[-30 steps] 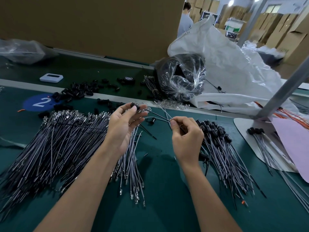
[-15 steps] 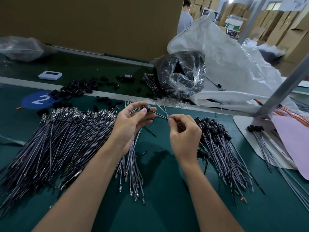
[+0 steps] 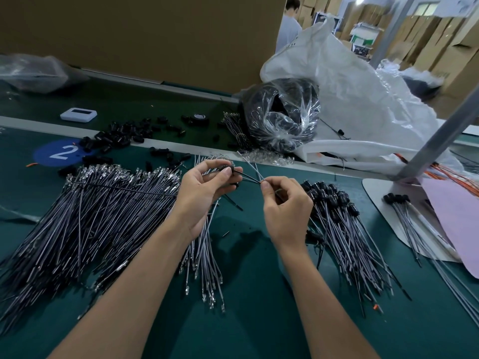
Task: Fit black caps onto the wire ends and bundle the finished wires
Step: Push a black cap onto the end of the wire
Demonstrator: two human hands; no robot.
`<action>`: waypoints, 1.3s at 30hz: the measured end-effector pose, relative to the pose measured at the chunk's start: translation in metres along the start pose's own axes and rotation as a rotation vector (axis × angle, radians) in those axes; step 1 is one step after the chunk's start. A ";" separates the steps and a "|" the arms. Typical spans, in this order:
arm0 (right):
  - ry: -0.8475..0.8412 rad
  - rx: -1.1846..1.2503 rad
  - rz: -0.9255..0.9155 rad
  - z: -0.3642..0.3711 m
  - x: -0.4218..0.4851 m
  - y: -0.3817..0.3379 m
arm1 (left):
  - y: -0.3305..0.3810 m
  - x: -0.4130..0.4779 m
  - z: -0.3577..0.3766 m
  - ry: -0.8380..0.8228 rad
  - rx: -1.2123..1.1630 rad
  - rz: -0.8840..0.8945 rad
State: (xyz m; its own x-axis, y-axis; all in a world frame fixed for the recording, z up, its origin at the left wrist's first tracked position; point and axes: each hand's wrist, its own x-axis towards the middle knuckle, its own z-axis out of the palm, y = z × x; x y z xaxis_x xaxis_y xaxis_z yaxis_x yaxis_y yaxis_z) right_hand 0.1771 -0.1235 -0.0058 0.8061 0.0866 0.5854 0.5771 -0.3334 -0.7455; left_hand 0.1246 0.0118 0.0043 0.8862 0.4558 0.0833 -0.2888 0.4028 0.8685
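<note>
My left hand point(image 3: 204, 193) pinches a black cap point(image 3: 227, 169) between thumb and fingertips, just above the green table. My right hand point(image 3: 285, 206) pinches a thin wire point(image 3: 250, 177) whose end runs into that cap. A big heap of uncapped grey wires point(image 3: 90, 216) lies to the left of my left hand, and a smaller bunch point(image 3: 204, 260) hangs down under it. Capped wires point(image 3: 344, 229) are piled to the right of my right hand. Loose black caps point(image 3: 121, 137) are scattered at the back left.
A clear plastic bag of black parts point(image 3: 282, 117) and a large white sack point(image 3: 363, 99) sit behind the hands. A metal stand base point(image 3: 383, 206) with a few capped wires point(image 3: 404, 216) and a pink sheet point(image 3: 458, 218) is at the right. A white device point(image 3: 78, 114) lies far left.
Both hands have drawn closer together; the wire end has gone from beside the cap into it. The piles have not moved.
</note>
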 end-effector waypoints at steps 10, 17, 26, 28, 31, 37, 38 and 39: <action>-0.062 -0.014 -0.049 0.001 -0.002 -0.001 | -0.005 -0.001 -0.001 -0.006 0.155 0.025; -0.117 0.034 0.007 0.002 -0.001 -0.001 | -0.007 -0.001 0.000 -0.039 0.198 0.031; -0.103 0.127 0.153 0.002 0.001 -0.001 | -0.005 0.000 -0.002 -0.096 0.152 -0.005; -0.117 0.146 0.143 0.002 0.000 -0.003 | -0.006 0.000 -0.001 -0.092 0.170 -0.011; -0.128 0.137 0.125 0.002 -0.001 -0.003 | -0.007 0.000 0.000 -0.074 0.129 -0.027; -0.023 -0.039 -0.010 -0.001 0.000 0.000 | -0.004 0.004 -0.006 0.063 -0.042 -0.018; -0.020 -0.091 -0.052 -0.001 0.000 0.000 | -0.003 0.004 -0.006 0.084 -0.069 -0.011; -0.024 -0.128 -0.085 -0.001 -0.001 -0.001 | -0.003 0.005 -0.007 0.101 -0.096 -0.007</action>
State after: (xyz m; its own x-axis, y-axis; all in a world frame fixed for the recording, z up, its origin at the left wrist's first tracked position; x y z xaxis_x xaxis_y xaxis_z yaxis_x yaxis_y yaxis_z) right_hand 0.1755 -0.1238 -0.0058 0.7589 0.1412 0.6357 0.6233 -0.4406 -0.6461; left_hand 0.1272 0.0182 -0.0010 0.8486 0.5285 0.0237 -0.3204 0.4778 0.8180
